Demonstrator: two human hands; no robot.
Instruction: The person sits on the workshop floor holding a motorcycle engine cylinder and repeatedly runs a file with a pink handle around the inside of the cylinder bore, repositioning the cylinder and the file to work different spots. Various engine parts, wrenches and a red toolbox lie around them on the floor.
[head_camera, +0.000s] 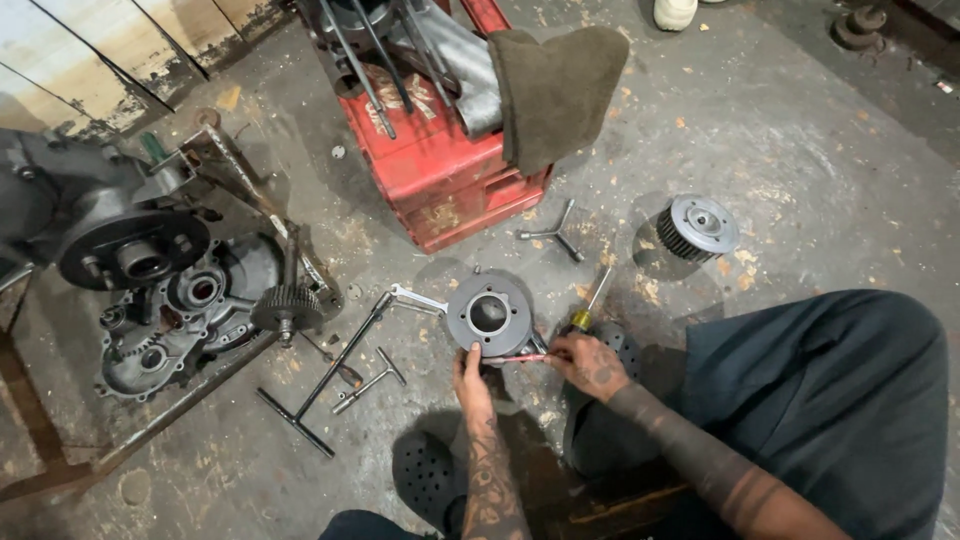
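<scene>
- Two bare hands work low on the concrete floor (800, 150), person squatting, black clog (428, 475) under the left forearm.
- left hand (470, 375): fingers closed on the near rim of a round grey engine cylinder (489, 313), steadying it.
- right hand (590, 362): pinched shut on a thin red-handled tool (515, 358), tip lying at the cylinder's near edge, between both hands.
- cylinder sits flat on the floor, bore up, just ahead of the hands.
- yellow-handled screwdriver (590, 308) just right of the cylinder; a spanner (417, 297) touches its left side.
- long T-handle wrench (325, 385) and a shorter one (368, 380) lie to the left.
- finned round part (698, 228) farther right, well apart.
- three-arm wrench (552, 234) beyond the cylinder, near a red crate (440, 170) with a dark cloth (555, 90) draped on it.
- open engine case (170, 310) with gears far left.
</scene>
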